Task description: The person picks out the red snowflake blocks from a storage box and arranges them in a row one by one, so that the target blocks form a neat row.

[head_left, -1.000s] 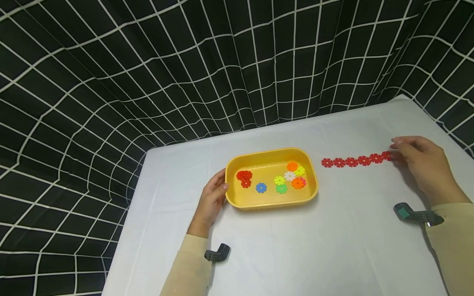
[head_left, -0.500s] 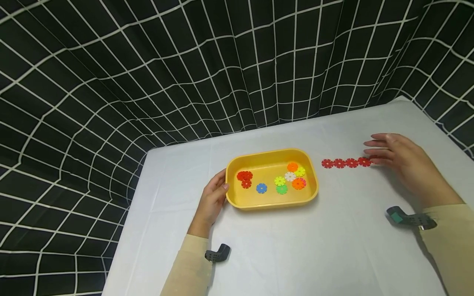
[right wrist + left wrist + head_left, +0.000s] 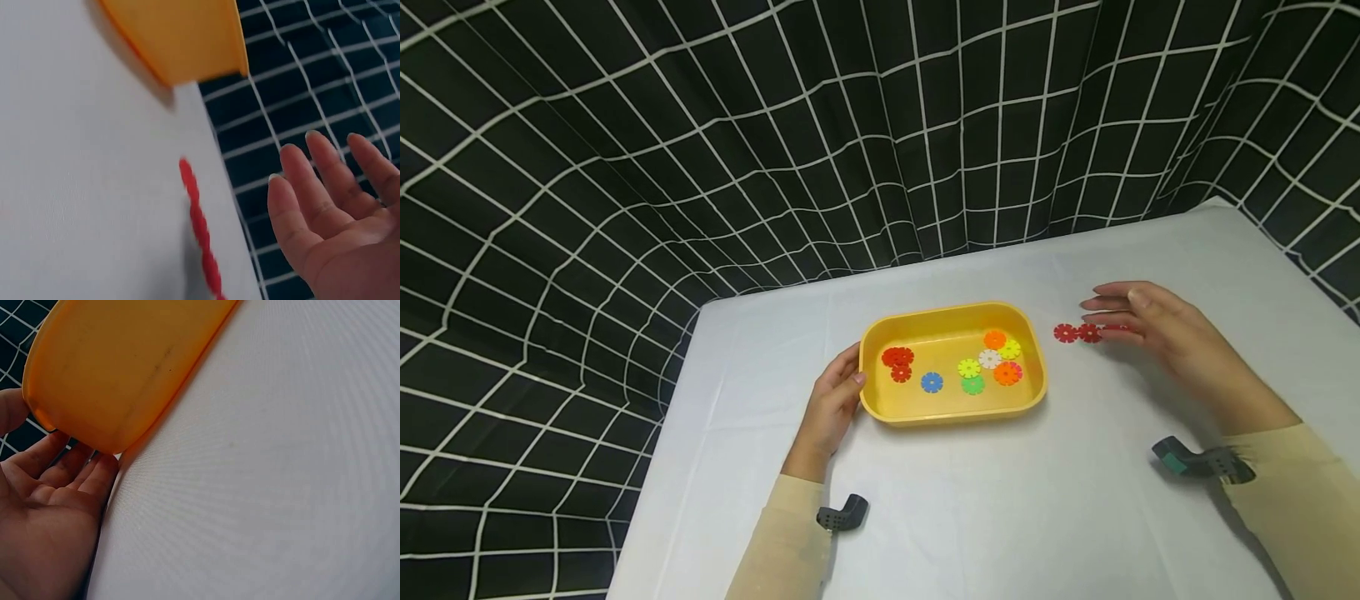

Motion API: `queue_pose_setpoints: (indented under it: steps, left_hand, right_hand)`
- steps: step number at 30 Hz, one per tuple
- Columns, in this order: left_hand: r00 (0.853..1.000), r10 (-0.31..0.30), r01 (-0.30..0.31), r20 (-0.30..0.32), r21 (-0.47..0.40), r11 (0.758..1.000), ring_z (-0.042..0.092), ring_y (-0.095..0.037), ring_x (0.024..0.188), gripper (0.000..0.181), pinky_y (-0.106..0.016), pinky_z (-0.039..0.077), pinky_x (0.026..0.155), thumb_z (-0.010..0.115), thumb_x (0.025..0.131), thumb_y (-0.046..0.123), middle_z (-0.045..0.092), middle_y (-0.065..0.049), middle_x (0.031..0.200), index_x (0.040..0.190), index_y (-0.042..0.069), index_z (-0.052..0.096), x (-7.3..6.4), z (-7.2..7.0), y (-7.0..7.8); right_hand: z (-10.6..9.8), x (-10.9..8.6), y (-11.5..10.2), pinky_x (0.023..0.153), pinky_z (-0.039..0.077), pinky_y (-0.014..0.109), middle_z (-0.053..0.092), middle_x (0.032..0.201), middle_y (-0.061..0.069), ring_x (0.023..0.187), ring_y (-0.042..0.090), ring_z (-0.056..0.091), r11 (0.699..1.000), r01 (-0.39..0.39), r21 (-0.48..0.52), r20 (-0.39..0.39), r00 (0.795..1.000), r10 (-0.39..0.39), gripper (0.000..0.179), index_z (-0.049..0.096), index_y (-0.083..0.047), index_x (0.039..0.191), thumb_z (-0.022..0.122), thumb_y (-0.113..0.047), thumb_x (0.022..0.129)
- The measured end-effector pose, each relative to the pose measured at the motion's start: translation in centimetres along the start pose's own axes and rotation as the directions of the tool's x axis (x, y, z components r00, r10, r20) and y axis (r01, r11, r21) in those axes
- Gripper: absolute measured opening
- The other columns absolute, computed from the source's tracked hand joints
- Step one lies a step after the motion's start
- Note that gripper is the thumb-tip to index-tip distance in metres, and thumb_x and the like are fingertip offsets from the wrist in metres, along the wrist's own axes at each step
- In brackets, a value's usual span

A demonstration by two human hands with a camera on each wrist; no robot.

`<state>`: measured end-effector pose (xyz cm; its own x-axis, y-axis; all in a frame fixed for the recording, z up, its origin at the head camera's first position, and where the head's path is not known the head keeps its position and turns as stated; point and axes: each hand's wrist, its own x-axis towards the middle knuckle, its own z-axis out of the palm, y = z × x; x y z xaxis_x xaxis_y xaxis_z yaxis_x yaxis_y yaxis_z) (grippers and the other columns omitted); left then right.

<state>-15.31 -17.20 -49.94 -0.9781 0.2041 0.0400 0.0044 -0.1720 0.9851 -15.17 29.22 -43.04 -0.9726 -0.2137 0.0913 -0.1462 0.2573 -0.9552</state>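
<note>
Probably the red chain of notched discs, lying to the right of the yellow tray, is light, thin plastic — each disc stiff, the joints likelier to give — so a pinch on the edges of one disc would suit, and lifting from one end could make it bend or part. The right hand hangs over the chain's end farther from the tray, fingers apart and holding nothing, hiding that end in the head view. At the tray's left end the left hand has its fingers and thumb clasped round the wall. Inside the tray, red discs overlap at the left, a blue disc nearby; bright mixed discs crowd the right — the tray's wall standing between them and the chain.
</note>
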Motion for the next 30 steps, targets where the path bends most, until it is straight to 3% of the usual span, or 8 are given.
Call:
queue_pose_setpoints:
  steps: [8, 21, 30]
  left_hand:
    - [1.0, 0.001, -0.001, -0.005, 0.006, 1.0, 0.045, -0.03, 0.152, 0.051, -0.037, 0.042, 0.12, 0.049, 0.109, 0.0, 0.049, -0.015, 0.164, 0.16, -0.002, 0.048, 0.0, 0.1, 0.2]
    - [1.0, -0.001, 0.001, 0.001, -0.003, 1.0, 0.043, -0.035, 0.153, 0.053, -0.038, 0.042, 0.12, 0.05, 0.109, 0.001, 0.046, -0.019, 0.166, 0.161, -0.005, 0.046, -0.1, 0.1, 0.2]
    - [1.0, 0.01, -0.01, 0.011, -0.006, 1.0, 0.042, -0.035, 0.153, 0.052, -0.038, 0.041, 0.12, 0.05, 0.109, 0.001, 0.045, -0.02, 0.166, 0.161, -0.005, 0.045, 0.1, 0.0, 0.1]
  right_hand:
    - [2.7, 0.3, -2.3, 0.1, 0.056, 0.024, 0.061, 0.148, 0.014, 0.127, 0.026, 0.067, 0.998, 0.053, 0.042, 0.053, 0.997, -0.055, 0.043, 0.054, -0.007, 0.154, 0.039, -0.028, 0.12]
    - [7.5, 2.9, -4.7, 0.104, 0.054, 0.027, 0.056, 0.154, 0.013, 0.133, 0.033, 0.061, 0.996, 0.035, 0.08, 0.15, 0.988, -0.047, 0.045, 0.055, -0.008, 0.154, 0.051, -0.034, 0.116]
    - [10.8, 4.9, -5.6, 0.109, 0.054, 0.054, 0.059, 0.153, 0.009, 0.133, 0.032, 0.061, 0.994, 0.004, 0.105, 0.195, 0.98, -0.024, 0.047, 0.058, -0.009, 0.151, 0.057, -0.036, 0.113]
